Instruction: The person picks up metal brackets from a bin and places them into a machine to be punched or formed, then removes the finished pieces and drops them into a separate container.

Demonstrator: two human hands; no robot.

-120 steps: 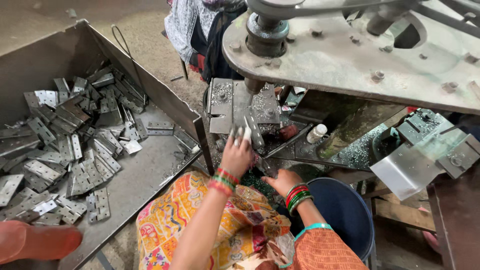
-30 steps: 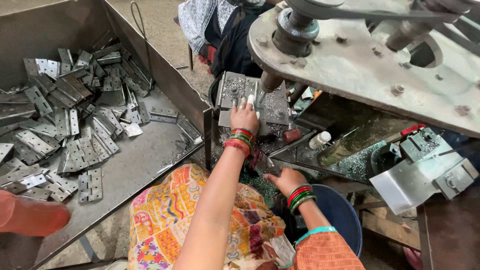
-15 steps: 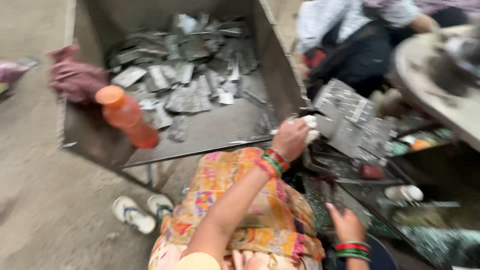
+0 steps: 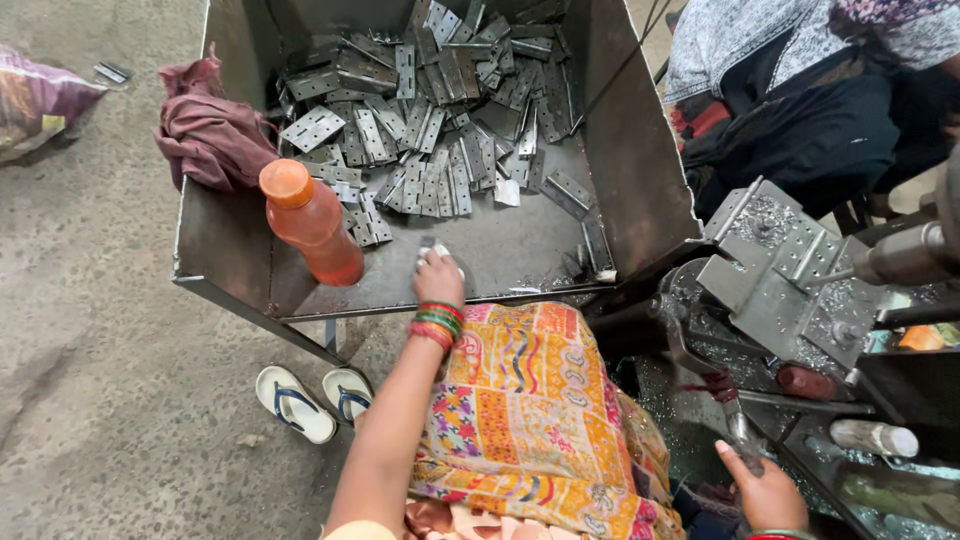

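Flat grey metal hinge plate (image 4: 432, 246) gripped in left hand (image 4: 438, 277), just short of hinge pile (image 4: 430, 120) in steel tray (image 4: 225, 245). Right hand (image 4: 768, 492) loosely curled, apparently empty, well away by drill fixture (image 4: 785, 270).

One flat metal hinge plate (image 4: 436, 247), grey and dull, is gripped in the left hand (image 4: 438, 277), mostly hidden by the fingers, low over the bare front floor of the steel tray (image 4: 215, 235). Just beyond lies a loose, overlapping heap of perforated hinge plates (image 4: 430, 130) filling the tray's rear half.
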